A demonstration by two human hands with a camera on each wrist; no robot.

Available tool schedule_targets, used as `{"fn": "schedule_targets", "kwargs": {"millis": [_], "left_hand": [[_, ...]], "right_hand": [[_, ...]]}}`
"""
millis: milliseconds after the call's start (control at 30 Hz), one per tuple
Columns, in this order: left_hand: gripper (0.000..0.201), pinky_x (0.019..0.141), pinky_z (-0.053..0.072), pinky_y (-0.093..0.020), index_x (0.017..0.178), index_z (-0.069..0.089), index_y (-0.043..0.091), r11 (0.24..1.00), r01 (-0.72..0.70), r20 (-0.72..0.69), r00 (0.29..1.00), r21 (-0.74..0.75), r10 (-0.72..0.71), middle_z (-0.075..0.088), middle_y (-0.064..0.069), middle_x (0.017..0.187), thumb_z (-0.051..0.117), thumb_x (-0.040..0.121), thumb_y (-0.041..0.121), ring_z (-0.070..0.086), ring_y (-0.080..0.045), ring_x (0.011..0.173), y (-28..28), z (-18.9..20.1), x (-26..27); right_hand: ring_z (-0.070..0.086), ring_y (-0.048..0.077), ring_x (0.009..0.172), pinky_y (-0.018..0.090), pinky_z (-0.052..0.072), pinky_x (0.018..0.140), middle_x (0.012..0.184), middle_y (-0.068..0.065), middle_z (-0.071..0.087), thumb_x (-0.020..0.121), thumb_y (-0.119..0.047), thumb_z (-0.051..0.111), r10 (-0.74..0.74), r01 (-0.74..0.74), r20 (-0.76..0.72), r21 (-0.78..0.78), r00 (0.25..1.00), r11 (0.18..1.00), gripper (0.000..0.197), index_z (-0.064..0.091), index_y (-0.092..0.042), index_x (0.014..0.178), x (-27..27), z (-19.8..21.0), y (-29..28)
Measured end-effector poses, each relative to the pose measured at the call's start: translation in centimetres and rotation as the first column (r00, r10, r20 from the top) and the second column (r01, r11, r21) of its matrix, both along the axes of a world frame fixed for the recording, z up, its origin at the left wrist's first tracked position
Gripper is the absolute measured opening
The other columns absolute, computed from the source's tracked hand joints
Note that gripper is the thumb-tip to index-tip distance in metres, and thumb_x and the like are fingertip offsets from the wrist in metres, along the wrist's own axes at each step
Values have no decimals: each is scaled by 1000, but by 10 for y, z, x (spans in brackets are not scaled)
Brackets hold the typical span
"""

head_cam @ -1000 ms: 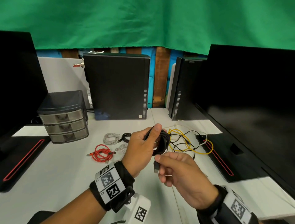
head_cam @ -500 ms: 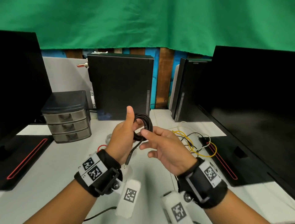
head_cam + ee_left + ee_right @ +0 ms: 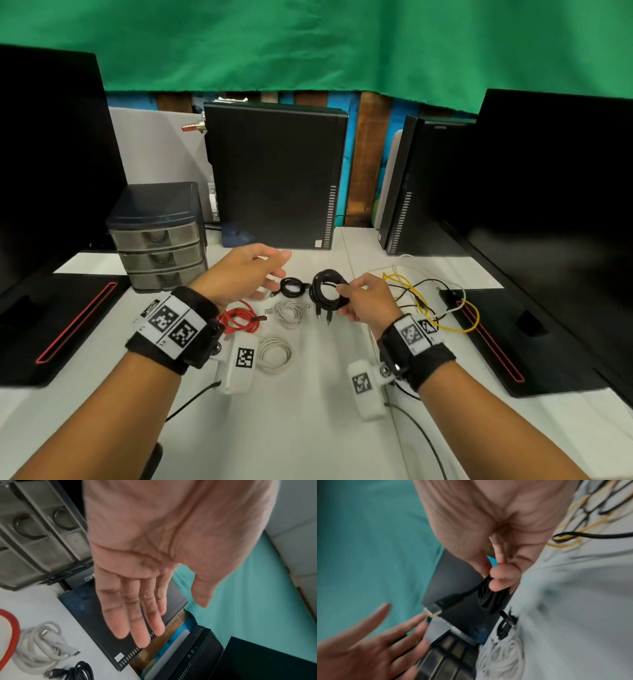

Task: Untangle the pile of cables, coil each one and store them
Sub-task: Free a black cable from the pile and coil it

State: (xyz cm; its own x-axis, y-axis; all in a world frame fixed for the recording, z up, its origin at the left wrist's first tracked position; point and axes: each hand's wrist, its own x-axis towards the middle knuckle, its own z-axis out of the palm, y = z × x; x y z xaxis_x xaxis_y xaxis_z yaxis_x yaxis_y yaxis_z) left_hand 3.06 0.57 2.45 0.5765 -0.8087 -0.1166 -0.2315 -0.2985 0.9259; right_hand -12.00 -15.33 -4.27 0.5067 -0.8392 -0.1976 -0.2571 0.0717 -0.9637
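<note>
My right hand (image 3: 346, 294) pinches a coiled black cable (image 3: 327, 291) between thumb and fingers just above the white desk; its plugs dangle below. The right wrist view shows the same coiled black cable (image 3: 488, 597) under my fingertips (image 3: 501, 580). My left hand (image 3: 257, 274) hovers empty with straight fingers (image 3: 137, 615), left of the coil. On the desk lie a small black coil (image 3: 292, 287), a red coil (image 3: 239, 318), and white coils (image 3: 289, 312) (image 3: 274, 354). A tangle of yellow, black and white cables (image 3: 428, 298) lies to the right.
A grey three-drawer organizer (image 3: 159, 240) stands at the back left. Two black computer towers (image 3: 274, 174) (image 3: 407, 192) stand behind, and monitors with red-lined bases (image 3: 65, 325) (image 3: 496, 342) flank both sides.
The black coil passed from my left hand to my right and came down toward the desk. My left hand let go and opened, moving left.
</note>
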Motion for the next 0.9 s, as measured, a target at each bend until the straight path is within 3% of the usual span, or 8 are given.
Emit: {"fn": "schedule_targets", "kwargs": {"millis": [167,267,300,400,500,600,733,900], "left_hand": [[29,89,58,-39,109,67,25,1000,10,-38,999,-26,-11,77,5,96,60,94,49,74,-14,88,-6,-7,5],[30,84,57,-36,107,67,22,1000,24,-60,998,-14,-25,77,5,95,61,94,48,75,-15,88,-11,-17,8],[30,81,57,-34,107,67,21,1000,27,-71,997,-7,-28,77,5,95,61,94,47,75,-16,89,-13,-21,8],[30,72,55,-27,107,67,20,1000,28,-98,995,13,-27,77,3,96,61,94,46,74,-16,88,-19,-30,11],[29,71,55,-26,108,68,21,999,28,-116,993,25,-25,77,1,99,61,94,46,74,-14,86,-23,-35,14],[29,68,54,-25,108,68,21,1000,9,-125,992,24,-5,77,1,100,61,95,45,74,-13,85,-23,-38,17],[28,73,56,-27,107,68,19,1000,-10,-141,990,24,13,77,0,100,61,95,44,74,-14,86,-20,-41,20],[28,74,56,-28,106,69,19,999,10,-148,989,39,-4,77,2,98,62,95,43,74,-16,87,-24,-44,15]], "right_hand": [[56,23,49,28,40,43,62,17,60,93,-9,67,-66,75,-181,42,981,996,25,49,-3,77,27,-12,-35],[58,18,38,20,41,34,70,19,60,97,-9,61,-27,55,-251,107,968,993,17,53,4,90,48,-14,-41],[63,19,44,21,47,37,75,19,63,96,-10,62,-20,49,-263,102,965,994,16,54,3,91,54,-16,-41],[73,35,77,41,63,62,78,16,65,87,-7,72,-64,76,-289,30,955,997,21,56,-1,76,67,-23,-41],[73,32,77,36,63,61,90,18,71,86,-11,73,-36,42,-299,12,953,999,18,59,-2,76,78,-28,-37],[72,31,90,38,64,71,104,19,69,87,-13,68,-6,11,-254,19,967,1000,14,61,-5,95,86,-32,-36],[73,36,72,48,63,68,85,18,73,85,-19,71,-103,95,-274,-43,956,995,21,63,-3,75,87,-33,-40],[73,30,75,45,63,73,89,11,74,85,-41,71,-125,61,-357,-186,926,981,32,67,-10,89,70,-20,-46]]}}
